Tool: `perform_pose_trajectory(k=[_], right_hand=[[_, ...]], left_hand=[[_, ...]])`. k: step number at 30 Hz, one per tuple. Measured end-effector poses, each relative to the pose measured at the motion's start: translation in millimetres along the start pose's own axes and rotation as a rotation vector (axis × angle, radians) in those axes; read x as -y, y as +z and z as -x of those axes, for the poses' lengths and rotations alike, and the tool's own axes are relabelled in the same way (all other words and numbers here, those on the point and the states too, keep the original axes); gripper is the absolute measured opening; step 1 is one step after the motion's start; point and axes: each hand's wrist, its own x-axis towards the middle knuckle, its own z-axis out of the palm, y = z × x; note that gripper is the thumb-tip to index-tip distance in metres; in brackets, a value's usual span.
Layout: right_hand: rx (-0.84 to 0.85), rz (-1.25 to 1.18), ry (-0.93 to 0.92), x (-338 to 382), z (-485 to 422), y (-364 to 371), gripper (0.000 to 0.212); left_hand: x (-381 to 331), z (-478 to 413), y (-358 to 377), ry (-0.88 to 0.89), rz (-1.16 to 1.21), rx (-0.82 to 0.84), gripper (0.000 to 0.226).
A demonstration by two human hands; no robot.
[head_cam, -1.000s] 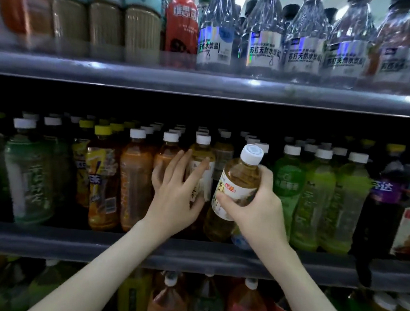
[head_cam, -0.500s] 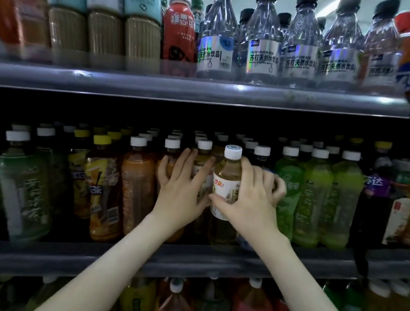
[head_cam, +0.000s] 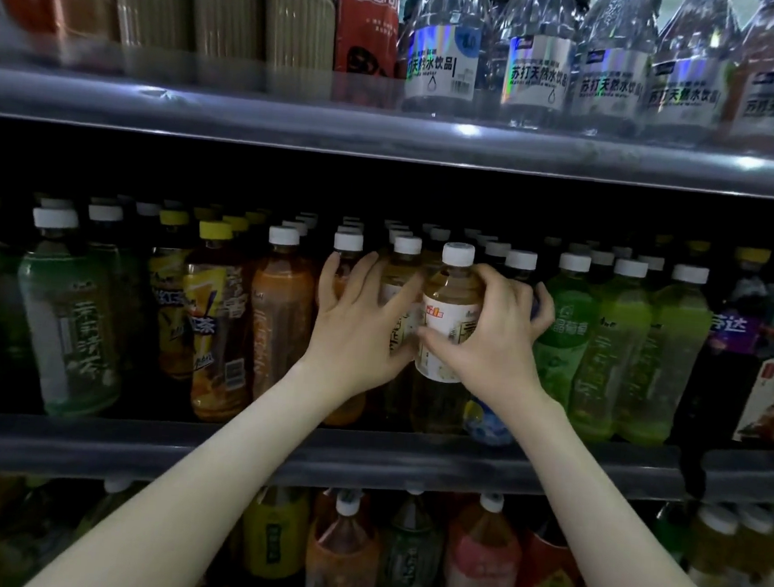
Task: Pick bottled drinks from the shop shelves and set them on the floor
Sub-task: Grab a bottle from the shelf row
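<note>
A pale yellow tea bottle (head_cam: 452, 294) with a white cap and white label stands upright at the front of the middle shelf (head_cam: 132, 444). My right hand (head_cam: 497, 343) grips it round its right side, thumb across the label. Just to its left, my left hand (head_cam: 354, 332) lies with spread, straight fingers against the neighbouring amber tea bottles (head_cam: 402, 285), holding nothing. The blue base of another bottle (head_cam: 488, 421) shows under my right wrist.
Orange and yellow-capped tea bottles (head_cam: 216, 321) fill the shelf to the left, green drinks (head_cam: 612, 348) to the right. Clear water bottles (head_cam: 537, 69) and coffee jars (head_cam: 226, 16) stand on the upper shelf (head_cam: 251, 116). More bottles (head_cam: 341, 553) crowd the shelf below.
The tea bottle, tilted and out in front of the shelf a second ago, now stands upright in the front row, my right hand still round it. My left hand has hardly moved.
</note>
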Motion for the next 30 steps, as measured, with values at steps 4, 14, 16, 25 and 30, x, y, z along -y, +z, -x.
perform_pose_trajectory(k=[4, 14, 16, 25, 30], right_hand=[[0.025, 0.107, -0.050, 0.8, -4.9, -4.9, 0.086], [0.444, 0.643, -0.241, 0.7, -9.9, -20.6, 0.131], [0.446, 0.657, -0.242, 2.8, -10.9, -18.6, 0.133], [0.480, 0.672, -0.170, 9.6, -17.8, -16.5, 0.131], [0.528, 0.713, -0.210, 11.9, -25.3, -8.0, 0.128]], left_hand=[[-6.1, -3.6, 2.3, -0.020, -0.012, -0.022, 0.067], [-1.0, -20.8, -2.7, 0.039, -0.161, 0.012, 0.062], [-1.8, -25.0, -6.9, 0.057, -0.211, 0.113, 0.074], [25.8, -39.3, -11.5, 0.080, -0.141, 0.152, 0.089], [46.7, -36.0, -12.0, 0.099, -0.067, 0.157, 0.081]])
